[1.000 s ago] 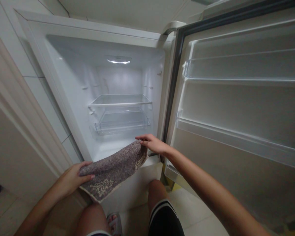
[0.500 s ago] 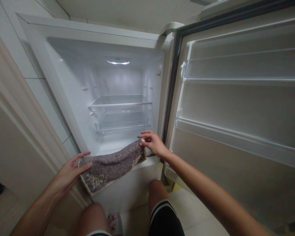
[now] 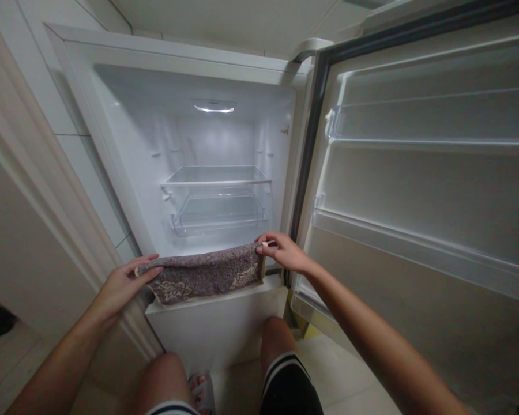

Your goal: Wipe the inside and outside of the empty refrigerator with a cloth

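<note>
A folded purple-grey cloth (image 3: 207, 274) with cream patterned corners and pale edging, seemingly a towel, is stretched between my two hands. My left hand (image 3: 125, 282) pinches its left end, thumb in front and fingers behind. At the right end my right hand (image 3: 281, 249) grips the upper corner between thumb and fingers. The cloth hangs across the front opening of the refrigerator (image 3: 181, 57), just above the white lower front panel (image 3: 220, 323). Whether it touches the panel's top edge I cannot tell.
Inside the refrigerator are a glass shelf (image 3: 216, 175) and a clear drawer or tray (image 3: 220, 219) beneath it, under a lit lamp (image 3: 214, 108). The refrigerator door (image 3: 415, 178) stands wide on the right with clear racks (image 3: 415, 248). A door frame (image 3: 47, 167) borders the left.
My left hand has risen, bringing the cloth's left end up so it lies more level and taut. My right hand sits slightly further right. The view has shifted a little.
</note>
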`<move>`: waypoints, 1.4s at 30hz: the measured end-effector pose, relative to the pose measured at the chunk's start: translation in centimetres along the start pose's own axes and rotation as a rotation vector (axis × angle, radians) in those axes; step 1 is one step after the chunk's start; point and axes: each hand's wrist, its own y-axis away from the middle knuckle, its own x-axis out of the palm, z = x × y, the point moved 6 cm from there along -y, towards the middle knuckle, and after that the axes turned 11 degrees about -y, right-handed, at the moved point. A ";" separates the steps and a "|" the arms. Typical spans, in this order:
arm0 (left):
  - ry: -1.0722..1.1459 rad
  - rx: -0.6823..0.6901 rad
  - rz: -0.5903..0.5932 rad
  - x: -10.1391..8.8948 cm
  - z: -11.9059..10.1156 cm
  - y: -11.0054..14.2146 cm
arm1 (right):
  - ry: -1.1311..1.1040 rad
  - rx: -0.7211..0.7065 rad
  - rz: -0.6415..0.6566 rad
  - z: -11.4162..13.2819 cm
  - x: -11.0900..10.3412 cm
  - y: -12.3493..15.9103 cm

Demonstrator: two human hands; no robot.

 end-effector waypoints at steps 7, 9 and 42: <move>0.271 -0.178 -0.090 3.6 -1.4 2.3 | -0.105 0.211 -0.329 -2.3 1.8 0.1; 0.167 -0.072 -0.186 4.5 -3.1 2.9 | -0.111 0.214 -0.383 -2.0 4.0 0.0; 0.503 -0.037 0.264 14.4 -4.5 8.3 | -0.707 0.097 -0.242 0.1 6.0 2.7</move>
